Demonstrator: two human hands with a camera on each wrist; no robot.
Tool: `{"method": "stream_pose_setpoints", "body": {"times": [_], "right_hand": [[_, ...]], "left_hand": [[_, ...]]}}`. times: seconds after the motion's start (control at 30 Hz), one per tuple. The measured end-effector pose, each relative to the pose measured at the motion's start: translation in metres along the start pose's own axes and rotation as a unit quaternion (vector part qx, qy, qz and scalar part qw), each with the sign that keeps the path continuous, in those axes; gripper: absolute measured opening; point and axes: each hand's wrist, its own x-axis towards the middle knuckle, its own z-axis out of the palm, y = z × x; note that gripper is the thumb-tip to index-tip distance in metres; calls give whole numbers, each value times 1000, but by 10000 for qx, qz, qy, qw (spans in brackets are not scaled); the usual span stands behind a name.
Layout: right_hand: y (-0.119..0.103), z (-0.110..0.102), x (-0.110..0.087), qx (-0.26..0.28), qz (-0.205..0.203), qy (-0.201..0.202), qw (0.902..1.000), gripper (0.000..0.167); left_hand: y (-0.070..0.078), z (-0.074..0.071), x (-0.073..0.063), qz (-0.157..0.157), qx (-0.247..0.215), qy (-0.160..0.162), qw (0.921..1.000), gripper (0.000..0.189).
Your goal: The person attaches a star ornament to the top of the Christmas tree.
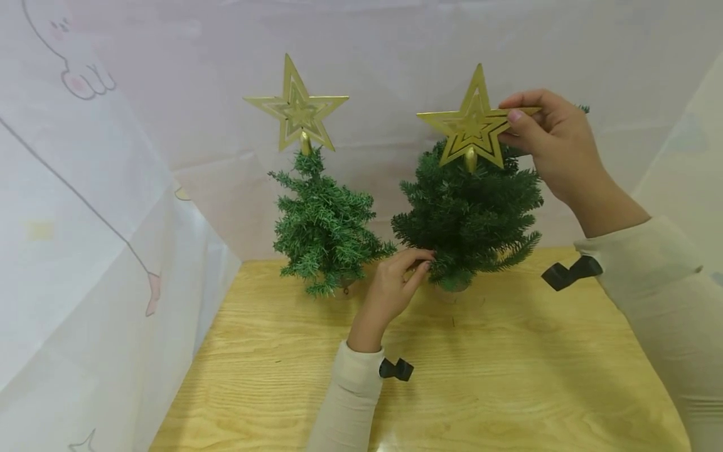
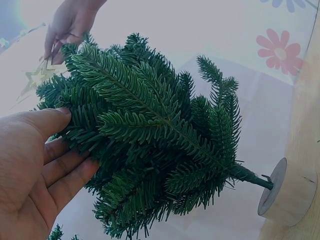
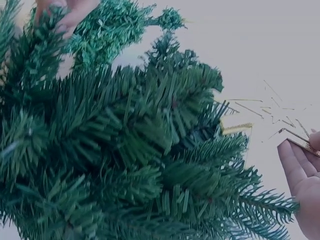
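A gold star tree topper (image 1: 473,122) sits at the top of the right-hand small artificial Christmas tree (image 1: 469,207). My right hand (image 1: 556,141) pinches the star's right-hand point between thumb and fingers; the same hand (image 3: 302,185) shows at the edge of the right wrist view. Low on the tree's left side, my left hand (image 1: 392,282) holds the outer branches. In the left wrist view, the thumb and fingers of that left hand (image 2: 30,165) close about the green needles, some fingertips buried in them. A round pale wooden base (image 2: 287,192) carries the tree.
To the left stands a second small Christmas tree (image 1: 324,226) with its own gold star (image 1: 299,110). Both trees are near the back edge of a wooden table (image 1: 452,376). Pale printed sheets (image 1: 367,50) hang behind and at the sides.
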Motion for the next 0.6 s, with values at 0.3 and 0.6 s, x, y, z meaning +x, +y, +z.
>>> {"method": "stream_pose_setpoints", "body": {"times": [0.3, 0.6], "right_hand": [[1, -9, -1, -760, -207, -154, 9968, 29], [-1, -12, 0, -1547, -403, -241, 9868, 31]], "left_hand": [[2, 1, 0, -30, -39, 38, 10000, 23], [4, 1, 0, -6, -133, 68, 9999, 23]]}}
